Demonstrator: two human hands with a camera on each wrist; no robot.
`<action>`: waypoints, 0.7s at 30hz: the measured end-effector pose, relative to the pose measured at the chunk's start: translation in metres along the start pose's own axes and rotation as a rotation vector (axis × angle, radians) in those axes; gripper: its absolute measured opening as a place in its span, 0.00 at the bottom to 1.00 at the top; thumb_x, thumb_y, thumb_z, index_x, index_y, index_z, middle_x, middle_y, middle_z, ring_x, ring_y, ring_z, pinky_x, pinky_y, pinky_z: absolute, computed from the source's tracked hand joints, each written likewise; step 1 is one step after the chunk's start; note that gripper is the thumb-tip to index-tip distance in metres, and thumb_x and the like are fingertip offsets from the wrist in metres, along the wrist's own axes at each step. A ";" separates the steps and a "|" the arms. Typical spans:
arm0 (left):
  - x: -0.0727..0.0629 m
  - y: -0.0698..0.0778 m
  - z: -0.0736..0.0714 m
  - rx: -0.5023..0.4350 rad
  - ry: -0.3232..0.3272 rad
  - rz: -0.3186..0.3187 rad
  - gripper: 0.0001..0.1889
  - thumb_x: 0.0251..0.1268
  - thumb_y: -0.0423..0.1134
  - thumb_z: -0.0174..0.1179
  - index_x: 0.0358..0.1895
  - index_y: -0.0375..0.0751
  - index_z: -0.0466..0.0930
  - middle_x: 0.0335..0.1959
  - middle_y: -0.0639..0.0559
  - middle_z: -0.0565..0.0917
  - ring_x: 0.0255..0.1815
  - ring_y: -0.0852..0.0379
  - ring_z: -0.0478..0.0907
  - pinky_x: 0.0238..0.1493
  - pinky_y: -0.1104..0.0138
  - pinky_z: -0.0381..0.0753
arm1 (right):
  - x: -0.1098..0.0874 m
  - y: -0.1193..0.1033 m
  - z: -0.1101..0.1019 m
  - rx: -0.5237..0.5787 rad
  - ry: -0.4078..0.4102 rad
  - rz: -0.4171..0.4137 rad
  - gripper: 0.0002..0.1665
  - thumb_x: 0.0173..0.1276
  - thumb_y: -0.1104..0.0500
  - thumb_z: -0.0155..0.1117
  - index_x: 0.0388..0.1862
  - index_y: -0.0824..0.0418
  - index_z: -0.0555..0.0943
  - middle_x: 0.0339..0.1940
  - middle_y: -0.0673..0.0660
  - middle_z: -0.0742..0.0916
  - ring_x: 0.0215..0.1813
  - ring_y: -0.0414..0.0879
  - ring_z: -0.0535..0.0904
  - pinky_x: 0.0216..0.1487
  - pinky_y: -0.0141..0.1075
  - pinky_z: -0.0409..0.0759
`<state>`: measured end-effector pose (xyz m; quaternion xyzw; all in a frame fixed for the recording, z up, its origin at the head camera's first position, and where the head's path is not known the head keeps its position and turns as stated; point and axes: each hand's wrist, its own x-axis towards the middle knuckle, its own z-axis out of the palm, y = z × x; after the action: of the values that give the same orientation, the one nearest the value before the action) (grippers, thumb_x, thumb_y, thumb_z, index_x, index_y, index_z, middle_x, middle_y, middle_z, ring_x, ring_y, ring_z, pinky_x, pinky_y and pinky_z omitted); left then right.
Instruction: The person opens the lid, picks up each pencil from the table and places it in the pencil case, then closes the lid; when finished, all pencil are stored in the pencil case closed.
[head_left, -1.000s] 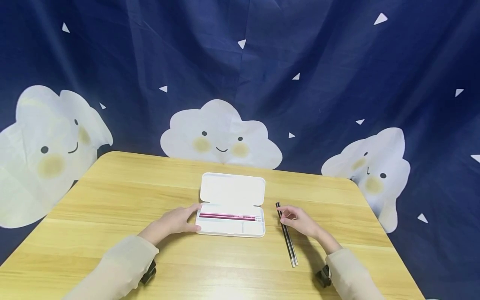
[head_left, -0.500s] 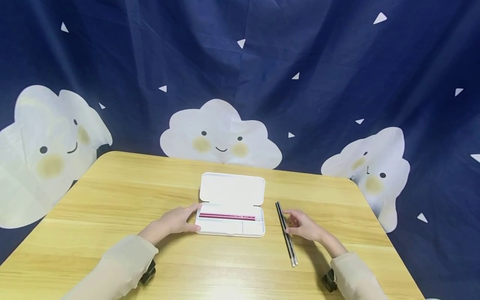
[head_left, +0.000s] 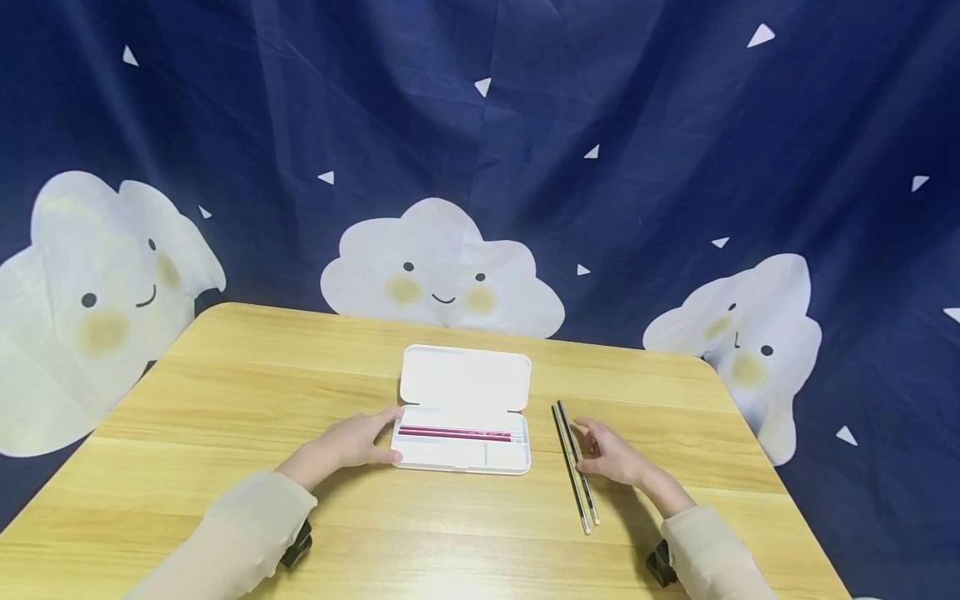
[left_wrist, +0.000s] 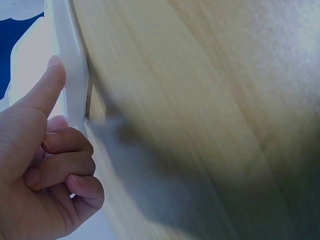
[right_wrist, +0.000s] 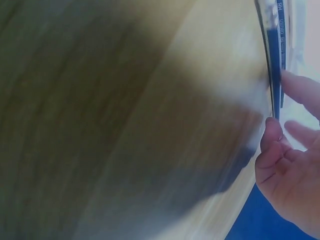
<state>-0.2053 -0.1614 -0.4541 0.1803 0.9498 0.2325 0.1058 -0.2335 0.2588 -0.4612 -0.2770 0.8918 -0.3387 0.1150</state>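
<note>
Left hand (head_left: 348,442): thumb and one finger are set wide apart across the left end of the white pencil case (head_left: 438,453), the thumb on the near left corner, the fingertip at the far left corner; the case is held between them. In the left wrist view the thumb lies straight along the case edge and the remaining fingers are curled in beneath the palm.

Right hand (head_left: 611,458): thumb and forefinger stand spread, with a clear gap between the tips. The thumb tip is at the right-hand black pencil (head_left: 574,450); contact appears likely, but cannot be confirmed. The forefinger tip lies just to the right of the same pencil, farther toward its upper end. No pinch is evident.

The left-hand black pencil (head_left: 570,467) lies beside the other, a narrow gap between them, both on the table (head_left: 360,533) to the right of the case. Their white ends point toward the person.

The case sits with its lid (head_left: 465,379) folded back, away from the person. Two maroon pencils (head_left: 453,433) lie side by side in the tray, crosswise, in front of the hinge.
</note>
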 end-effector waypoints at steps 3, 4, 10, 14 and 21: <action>0.000 0.000 0.000 -0.005 -0.003 -0.005 0.38 0.49 0.51 0.66 0.64 0.43 0.63 0.53 0.34 0.76 0.50 0.36 0.74 0.44 0.46 0.73 | 0.002 -0.002 0.001 0.002 0.007 0.096 0.43 0.53 0.62 0.67 0.61 0.79 0.57 0.33 0.57 0.76 0.33 0.43 0.70 0.34 0.32 0.72; 0.000 0.000 0.000 -0.005 -0.003 -0.008 0.38 0.49 0.51 0.66 0.64 0.43 0.63 0.53 0.34 0.76 0.50 0.36 0.74 0.43 0.46 0.73 | 0.003 -0.003 0.001 -0.002 0.007 0.116 0.43 0.52 0.63 0.66 0.61 0.79 0.57 0.32 0.57 0.76 0.33 0.43 0.71 0.34 0.31 0.72; 0.002 0.000 0.001 0.003 -0.009 -0.014 0.39 0.49 0.52 0.66 0.65 0.44 0.63 0.52 0.35 0.77 0.50 0.36 0.75 0.42 0.47 0.73 | 0.008 -0.008 0.005 -0.012 0.034 0.199 0.34 0.54 0.68 0.64 0.58 0.78 0.62 0.28 0.55 0.77 0.31 0.42 0.71 0.31 0.31 0.71; 0.002 0.000 0.001 0.005 -0.010 -0.012 0.38 0.49 0.52 0.66 0.64 0.44 0.63 0.52 0.35 0.77 0.50 0.37 0.75 0.43 0.47 0.73 | 0.011 -0.009 0.008 -0.026 0.061 0.247 0.25 0.54 0.70 0.62 0.51 0.76 0.69 0.27 0.54 0.76 0.30 0.42 0.70 0.31 0.31 0.71; -0.001 0.002 -0.001 0.007 0.000 -0.011 0.38 0.49 0.50 0.66 0.64 0.43 0.63 0.49 0.34 0.78 0.48 0.36 0.76 0.41 0.47 0.74 | 0.016 -0.010 0.011 -0.063 0.078 0.291 0.16 0.53 0.73 0.60 0.43 0.73 0.72 0.25 0.54 0.77 0.28 0.43 0.71 0.29 0.32 0.71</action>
<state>-0.2041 -0.1605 -0.4524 0.1754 0.9516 0.2289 0.1063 -0.2378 0.2374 -0.4627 -0.1347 0.9365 -0.3010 0.1194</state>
